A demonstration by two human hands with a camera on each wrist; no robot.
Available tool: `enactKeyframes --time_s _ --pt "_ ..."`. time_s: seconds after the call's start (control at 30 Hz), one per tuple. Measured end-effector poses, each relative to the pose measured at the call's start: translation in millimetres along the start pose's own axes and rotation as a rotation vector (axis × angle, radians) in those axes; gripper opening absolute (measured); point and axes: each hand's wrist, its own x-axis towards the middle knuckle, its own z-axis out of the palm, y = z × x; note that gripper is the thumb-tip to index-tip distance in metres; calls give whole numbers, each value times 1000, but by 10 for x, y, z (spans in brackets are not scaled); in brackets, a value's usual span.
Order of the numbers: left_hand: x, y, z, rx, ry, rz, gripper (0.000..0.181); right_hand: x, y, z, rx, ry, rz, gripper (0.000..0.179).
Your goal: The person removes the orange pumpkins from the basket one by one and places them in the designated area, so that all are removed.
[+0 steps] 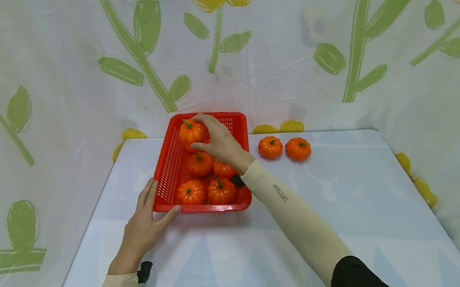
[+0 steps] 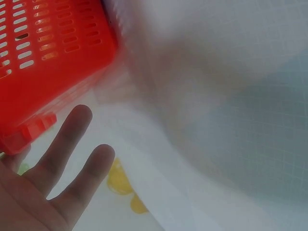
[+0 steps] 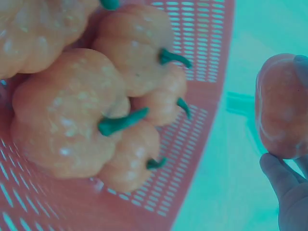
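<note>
The red plastic basket (image 1: 161,171) stands on the table with several small orange pumpkins (image 1: 192,192) in it. My right hand (image 1: 223,144) reaches over the basket and grips an orange pumpkin (image 1: 193,135) with a green stem near its far left corner. The right wrist view shows thumb and fingers on either side of this pumpkin (image 3: 281,106), above the basket rim. At the basket's near left corner, my left hand (image 1: 141,227) touches the rim, thumb at the front and fingers along the left side. In the left wrist view, two straight fingers (image 2: 65,144) extend beside the basket wall.
Two more orange pumpkins (image 1: 270,147) (image 1: 298,149) sit side by side on the white table (image 1: 339,189), right of the basket. A curtain (image 1: 281,67) with green stems and yellow flowers hangs behind the table and along its sides.
</note>
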Motion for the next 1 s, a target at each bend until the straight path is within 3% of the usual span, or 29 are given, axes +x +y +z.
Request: enactKeyframes --time_s 0.27,0.67,0.87,1.0 --pt "6 -4 -7 2 -1 7 103 -158 29 -270 2 134 -41 79" --pt "19 3 13 10 3 16 102 -421 264 -570 54 258 -62 80" --pt "16 5 8 15 3 15 101 -560 423 -721 93 395 -127 78" --pt "7 7 -2 15 -2 12 100 -657 549 -827 100 464 -101 78"
